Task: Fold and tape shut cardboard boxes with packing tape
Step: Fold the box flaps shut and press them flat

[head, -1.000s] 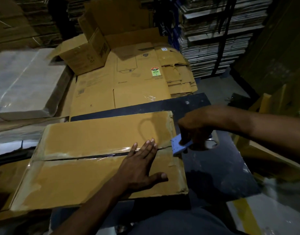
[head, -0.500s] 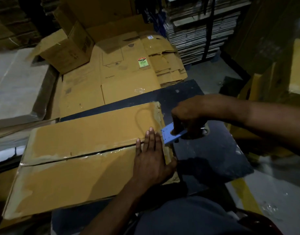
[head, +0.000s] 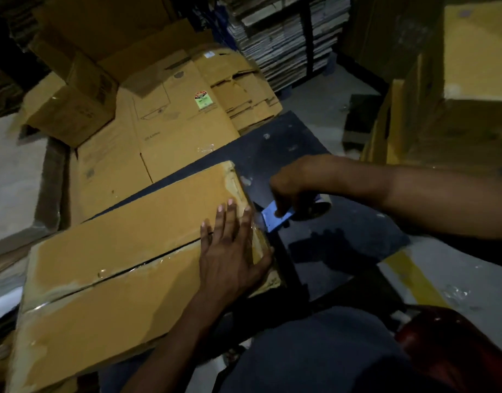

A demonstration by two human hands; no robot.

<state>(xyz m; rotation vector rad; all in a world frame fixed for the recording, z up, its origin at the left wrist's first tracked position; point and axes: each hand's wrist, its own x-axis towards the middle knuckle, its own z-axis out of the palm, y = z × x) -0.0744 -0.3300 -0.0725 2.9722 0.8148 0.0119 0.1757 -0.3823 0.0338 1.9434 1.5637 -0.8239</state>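
A closed brown cardboard box (head: 116,259) lies on a dark table (head: 337,245), its two top flaps meeting along a seam covered with clear tape. My left hand (head: 232,251) lies flat with straight fingers on the box's right end, over the seam. Just past that end, my right hand (head: 298,188) grips a tape dispenser (head: 281,219) with a blue plate and a roll of tape, held close to the box's right edge.
Flattened cartons (head: 170,126) lie stacked beyond the table, with an open box (head: 71,109) on them at the left. Stacks of folded cardboard (head: 286,38) stand at the back. A tall box (head: 471,80) stands at the right. A yellow floor stripe (head: 414,282) runs below the table.
My left hand slid right along the seam to the box's right end. The right hand with the dispenser stayed just off that end.
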